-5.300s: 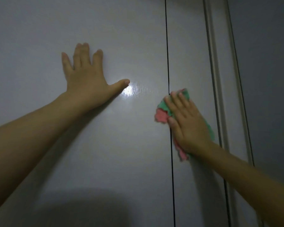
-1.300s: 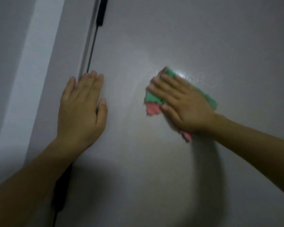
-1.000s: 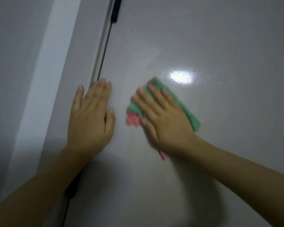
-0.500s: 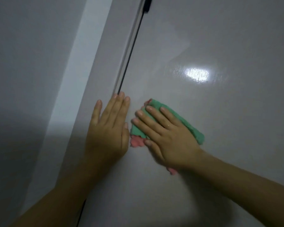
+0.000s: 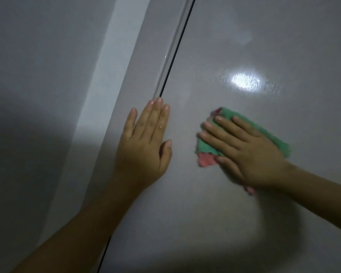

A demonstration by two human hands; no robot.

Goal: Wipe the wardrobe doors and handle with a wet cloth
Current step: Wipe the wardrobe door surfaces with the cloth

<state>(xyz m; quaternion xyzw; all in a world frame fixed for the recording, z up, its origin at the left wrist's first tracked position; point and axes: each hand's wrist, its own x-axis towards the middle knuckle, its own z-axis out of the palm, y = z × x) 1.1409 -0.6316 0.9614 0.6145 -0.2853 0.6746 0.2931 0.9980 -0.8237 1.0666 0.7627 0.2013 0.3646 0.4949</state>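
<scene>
Right hand [image 5: 250,154]: fingers straight, pressing the cloth flat
Left hand [image 5: 144,146]: flat, fingers together, across the door gap [image 5: 173,56]
Cloth [image 5: 207,148]: green and pink, on the wardrobe door [image 5: 244,46]

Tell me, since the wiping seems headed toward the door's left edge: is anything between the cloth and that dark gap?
Yes: the left hand rests flat on the door beside the gap, between it and the cloth under the right hand.
</scene>
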